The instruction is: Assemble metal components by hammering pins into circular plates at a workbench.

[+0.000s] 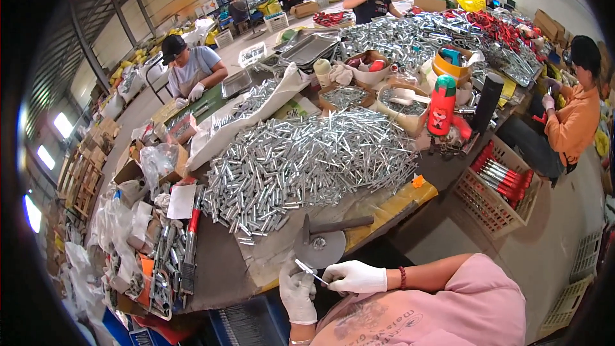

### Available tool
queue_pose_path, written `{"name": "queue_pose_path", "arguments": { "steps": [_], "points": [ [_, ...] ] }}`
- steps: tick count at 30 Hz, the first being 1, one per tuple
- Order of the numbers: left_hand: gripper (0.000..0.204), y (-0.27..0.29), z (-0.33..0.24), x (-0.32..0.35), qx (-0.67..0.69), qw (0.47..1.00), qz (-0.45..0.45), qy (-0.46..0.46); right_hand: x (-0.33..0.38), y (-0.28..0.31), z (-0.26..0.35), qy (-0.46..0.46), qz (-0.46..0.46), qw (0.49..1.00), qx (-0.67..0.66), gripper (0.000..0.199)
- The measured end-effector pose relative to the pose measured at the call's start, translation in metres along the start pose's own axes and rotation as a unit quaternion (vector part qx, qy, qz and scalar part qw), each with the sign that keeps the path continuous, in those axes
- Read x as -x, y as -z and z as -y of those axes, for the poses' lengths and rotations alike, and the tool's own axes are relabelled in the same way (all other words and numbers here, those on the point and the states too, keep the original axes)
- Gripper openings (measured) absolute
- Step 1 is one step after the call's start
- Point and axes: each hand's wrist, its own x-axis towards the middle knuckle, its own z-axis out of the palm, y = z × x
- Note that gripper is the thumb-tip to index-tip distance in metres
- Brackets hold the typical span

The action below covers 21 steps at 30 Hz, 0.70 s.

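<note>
Close in front of me, both white-gloved hands meet at a slim silver metal pin [307,270]. Its thick end, like a small tube, lies at the fingertips of my left hand [297,293], which is closed on it. My right hand [356,277] pinches its thinner end from the right. Just beyond my hands sits a round grey metal disc [316,255] with a small nut-like part on it. A hammer [343,224] with a dark handle rests by the disc. Farther on, a large heap of silver metal pins and tubes [301,160] covers the table.
Left of the heap lie hand tools [170,259] and plastic bags. A red and green bottle [441,106] and a black cylinder [489,102] stand at the back right. A crate [496,189] of red-handled tools is on the right. Co-workers sit around the tables.
</note>
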Motion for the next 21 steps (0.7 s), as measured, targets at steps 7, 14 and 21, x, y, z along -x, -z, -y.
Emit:
{"name": "queue_pose_path", "arguments": {
  "steps": [7,14,21],
  "points": [
    [0.060,0.052,-0.044,0.011,0.055,0.992,-0.108,-0.045,-0.012,0.004,0.035,0.096,-0.054,0.991,0.079,0.039],
    [0.056,0.175,-0.001,0.036,0.004,0.935,-0.353,-0.038,-0.029,0.025,0.031,0.086,-0.177,0.980,0.012,0.030],
    [0.048,0.237,0.109,0.091,0.056,0.874,-0.455,0.159,-0.035,0.030,0.006,0.109,-0.255,0.961,0.014,0.028]
  ]
}}
